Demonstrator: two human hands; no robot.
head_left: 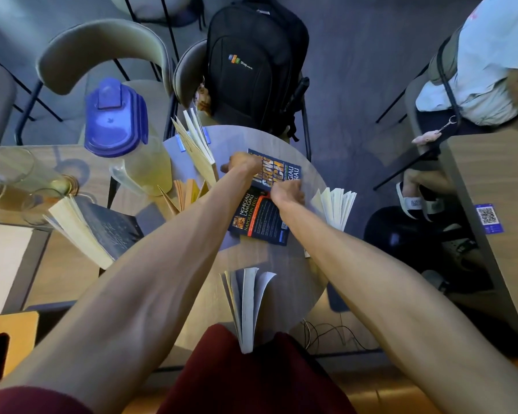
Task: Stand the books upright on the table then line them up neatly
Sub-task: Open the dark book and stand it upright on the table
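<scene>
While most of the books already stand fanned open on the round desk [284, 297], one dark blue paperback [266, 201] lies open and cover-up between the two hands, with orange title lettering showing. The left hand [243, 164] rests on the book's far left edge, fingers curled over it; the right hand [287, 195] presses on the cover near its spine, fingers bent. Both hands are in contact with the book, though whether either has closed into a firm grip cannot be told from above.

Just right of the right hand stands a cream-paged book [335, 207], pages splayed. Beyond the left hand stands another pale book [196, 144], and to the left of that forearm a small orange-paged book [186, 194]. Nearer the body, between the forearms, a grey-paged book [247, 306] stands on end. Further left of the left arm a dark-covered book [93, 231] leans open.

Left of the left hand sits a plastic jug [126, 138] with a blue lid, close to the books. A black backpack [254, 64] rests on a chair beyond the hands.

Lifting the blue paperback could likely go wrong: the standing books crowd both hands, so a swinging cover or forearm may topple one, perhaps against the jug.
</scene>
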